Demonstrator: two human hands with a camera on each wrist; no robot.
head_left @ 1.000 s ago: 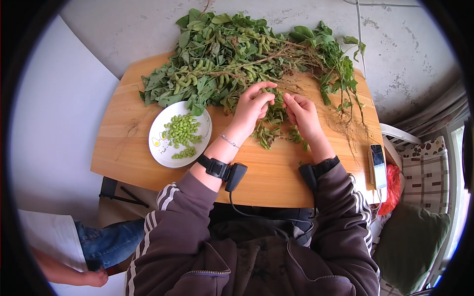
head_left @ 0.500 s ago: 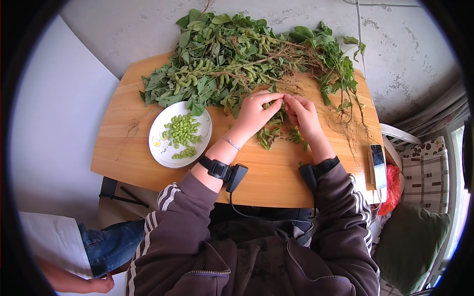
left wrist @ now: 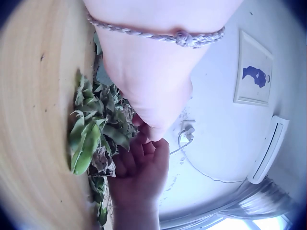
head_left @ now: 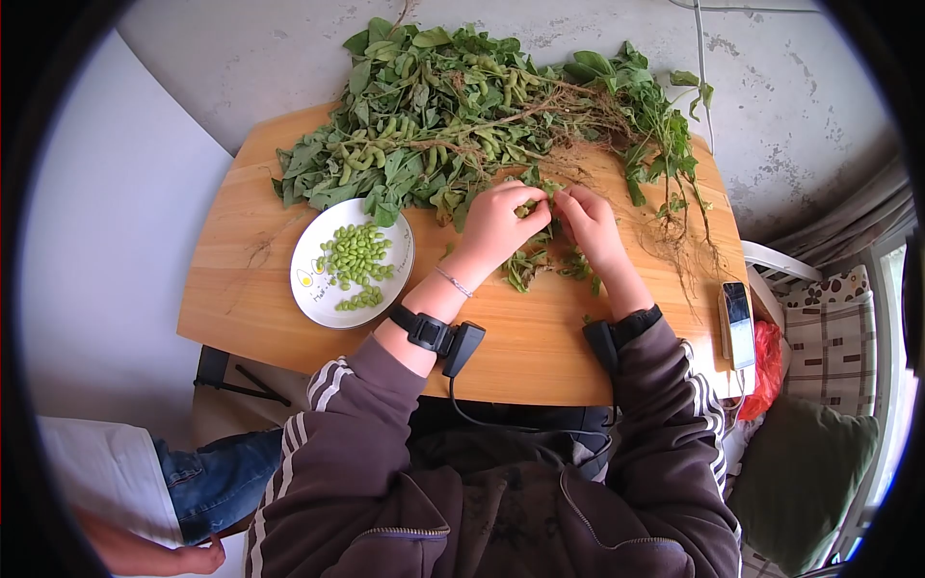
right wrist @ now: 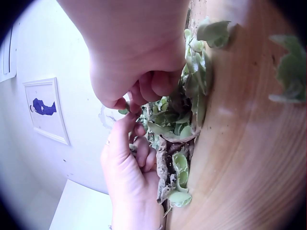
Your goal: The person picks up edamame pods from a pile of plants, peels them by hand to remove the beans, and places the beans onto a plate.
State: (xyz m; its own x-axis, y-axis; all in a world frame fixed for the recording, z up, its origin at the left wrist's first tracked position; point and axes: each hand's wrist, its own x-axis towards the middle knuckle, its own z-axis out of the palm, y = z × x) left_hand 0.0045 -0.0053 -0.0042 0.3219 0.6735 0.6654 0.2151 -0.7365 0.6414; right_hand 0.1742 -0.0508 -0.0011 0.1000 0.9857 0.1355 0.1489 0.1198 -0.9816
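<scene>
I have a small green pod between my fingertips, raised over the counter; my left grip and right grip both seem to pinch it, thumb to finger, though overlapping fingers hide most of it; I judge it very light, its shell pliant but fibrous, any bean inside smooth and liable to shoot away; I would take it near the tip, along the seam, pressing gently so nothing bruises; loose husks crowd the space just beneath, and leafy stalks heap up beyond; the white plate of shelled beans stands to my left, beside my forearm.
</scene>
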